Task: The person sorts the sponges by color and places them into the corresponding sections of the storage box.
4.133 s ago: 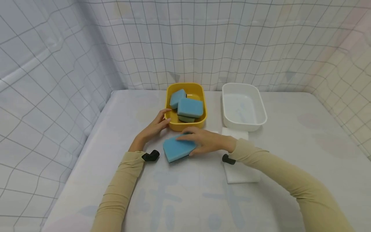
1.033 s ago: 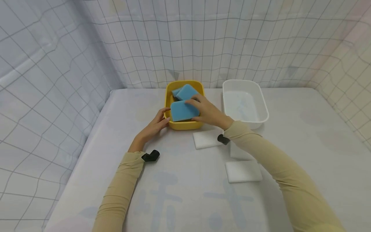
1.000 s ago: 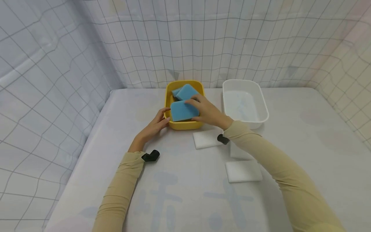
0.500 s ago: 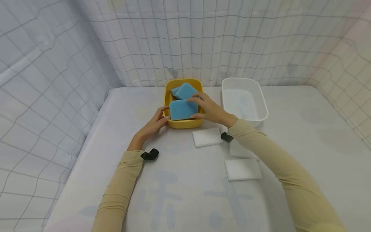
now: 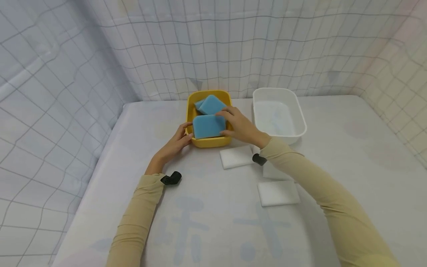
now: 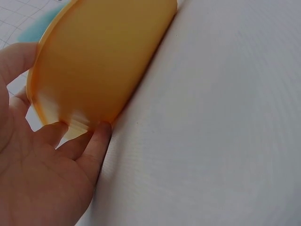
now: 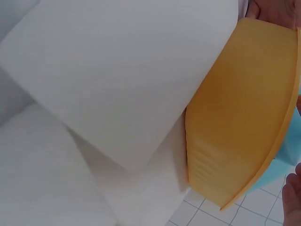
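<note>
A yellow plastic bin (image 5: 209, 142) stands on the table with several blue sponges inside. My left hand (image 5: 171, 149) holds its left side, a finger over the rim; in the left wrist view the fingertips (image 6: 101, 129) lie against the outer wall. The front sponge (image 5: 208, 127) lies tilted near the bin's front wall. Two more, including an angled blue sponge (image 5: 212, 105), lie behind it. My right hand (image 5: 241, 126) reaches over the right rim, finger and thumb spread at the front sponge's right end. In the right wrist view the thumb (image 7: 292, 193) is beside the blue sponge (image 7: 270, 181).
A white bin (image 5: 279, 115) sits right of the yellow one with nothing in it. In front of both lie several flat white foam pads, including a tilted pad (image 5: 236, 157) and a front pad (image 5: 278, 193); my right sleeve covers part of them. A gridded curtain (image 5: 220, 48) hangs behind.
My right hand has carried a blue sponge from the table into the yellow bin, then its fingers loosened and drew slightly right. My left hand has stayed at the bin's left side.
</note>
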Tool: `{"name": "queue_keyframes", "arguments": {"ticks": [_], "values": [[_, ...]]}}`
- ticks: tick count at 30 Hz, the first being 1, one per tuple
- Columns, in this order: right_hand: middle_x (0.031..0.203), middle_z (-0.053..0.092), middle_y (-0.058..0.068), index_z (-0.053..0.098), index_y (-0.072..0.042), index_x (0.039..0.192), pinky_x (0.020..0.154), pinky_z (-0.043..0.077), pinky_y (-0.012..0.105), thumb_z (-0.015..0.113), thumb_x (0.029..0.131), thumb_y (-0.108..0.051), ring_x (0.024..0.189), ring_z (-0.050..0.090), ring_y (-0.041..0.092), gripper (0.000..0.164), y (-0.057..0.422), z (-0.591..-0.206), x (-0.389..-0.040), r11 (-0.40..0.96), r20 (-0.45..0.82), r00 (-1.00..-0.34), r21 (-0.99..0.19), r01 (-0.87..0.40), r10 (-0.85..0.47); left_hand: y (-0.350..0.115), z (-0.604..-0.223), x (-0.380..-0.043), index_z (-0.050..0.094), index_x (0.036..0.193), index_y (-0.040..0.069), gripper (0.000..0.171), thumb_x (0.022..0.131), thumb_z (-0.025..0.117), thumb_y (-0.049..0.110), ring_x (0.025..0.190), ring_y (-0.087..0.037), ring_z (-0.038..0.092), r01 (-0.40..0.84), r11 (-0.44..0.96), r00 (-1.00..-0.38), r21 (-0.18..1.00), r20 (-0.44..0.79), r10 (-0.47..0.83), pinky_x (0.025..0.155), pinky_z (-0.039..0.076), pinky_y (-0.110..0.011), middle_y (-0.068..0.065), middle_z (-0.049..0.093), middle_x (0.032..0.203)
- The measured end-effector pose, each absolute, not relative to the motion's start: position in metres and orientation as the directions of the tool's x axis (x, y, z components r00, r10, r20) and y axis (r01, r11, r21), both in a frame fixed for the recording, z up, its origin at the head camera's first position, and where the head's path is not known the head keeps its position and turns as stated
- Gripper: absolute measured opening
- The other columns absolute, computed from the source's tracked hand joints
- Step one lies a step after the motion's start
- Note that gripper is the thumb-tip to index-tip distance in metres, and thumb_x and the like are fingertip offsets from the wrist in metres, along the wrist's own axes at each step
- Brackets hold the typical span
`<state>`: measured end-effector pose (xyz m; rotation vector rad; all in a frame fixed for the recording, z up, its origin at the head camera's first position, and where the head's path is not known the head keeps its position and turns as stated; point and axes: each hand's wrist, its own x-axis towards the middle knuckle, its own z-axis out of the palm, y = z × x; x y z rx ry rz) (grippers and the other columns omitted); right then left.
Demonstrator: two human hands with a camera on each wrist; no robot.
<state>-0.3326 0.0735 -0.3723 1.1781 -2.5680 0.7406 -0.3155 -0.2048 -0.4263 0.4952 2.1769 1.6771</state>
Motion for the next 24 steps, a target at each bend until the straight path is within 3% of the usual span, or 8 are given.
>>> {"name": "queue_keyframes", "arguments": {"ticks": [6,16,24], "values": [[0.128,0.048,0.018,0.05,-0.002,0.128,0.106,0.041,0.039,0.075,0.079,-0.018,0.121,0.044,0.03,0.058,0.091,-0.369,-0.328,0.542,0.443,-0.644,-0.349,-0.764,-0.623,-0.197,-0.413,-0.308,0.01,0.147,0.017,0.053,0.102,0.037,0.024,0.147,-0.027,0.006,0.035,0.236,-0.879,0.971,-0.083,0.47,0.118,0.02,-0.049,-0.008,-0.005,0.158],[0.129,0.047,0.017,0.049,-0.002,0.13,0.107,0.04,0.04,0.071,0.083,-0.016,0.123,0.044,0.03,0.054,0.122,-0.362,-0.318,0.566,0.465,-0.658,-0.341,-0.75,-0.592,-0.191,-0.404,-0.3,0.005,0.148,0.012,0.055,0.102,0.035,0.018,0.146,-0.029,0.009,0.024,0.222,-0.882,0.975,-0.084,0.464,0.118,0.019,-0.049,-0.009,-0.007,0.158],[0.129,0.047,0.017,0.048,-0.003,0.13,0.105,0.04,0.043,0.069,0.085,-0.016,0.121,0.044,0.03,0.052,0.158,-0.364,-0.311,0.586,0.483,-0.688,-0.37,-0.721,-0.541,-0.193,-0.418,-0.306,0.004,0.15,0.02,0.059,0.102,0.037,0.027,0.147,-0.03,0.008,0.039,0.252,-0.902,0.967,-0.075,0.425,0.116,0.02,-0.051,-0.009,-0.01,0.158]]}}
